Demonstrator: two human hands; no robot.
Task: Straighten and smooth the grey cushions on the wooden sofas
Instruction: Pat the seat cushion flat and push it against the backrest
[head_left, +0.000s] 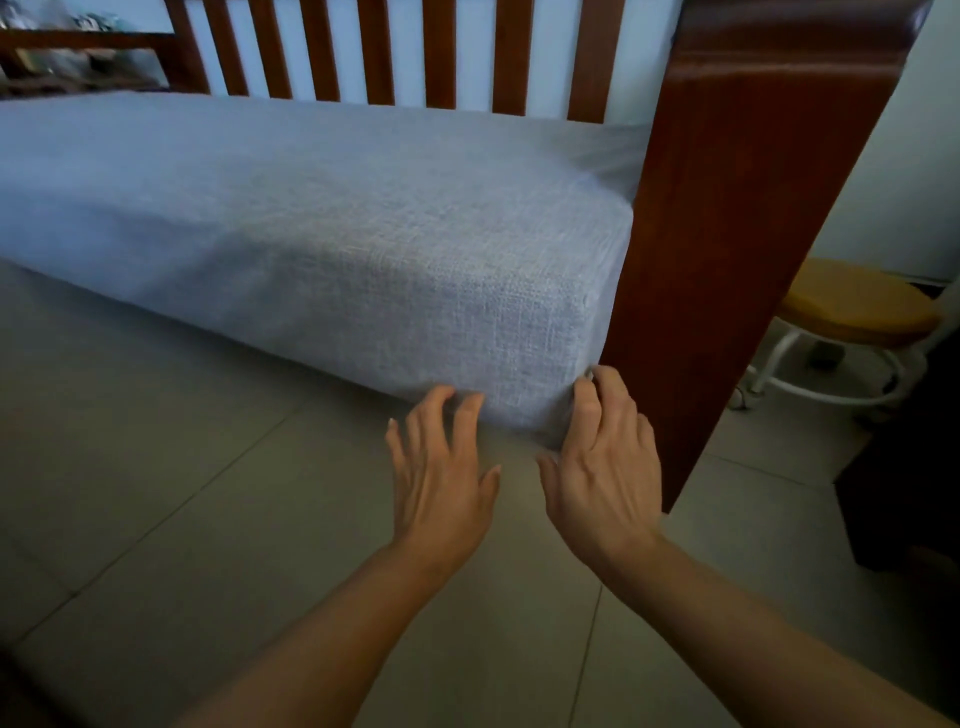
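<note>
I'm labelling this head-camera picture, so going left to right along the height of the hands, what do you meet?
Tiled floor → left hand → front corner of the grey cushion → right hand → wooden sofa arm → round yellow stool.

Home living room; wooden sofa (748, 208); tiled floor (156, 493)
</note>
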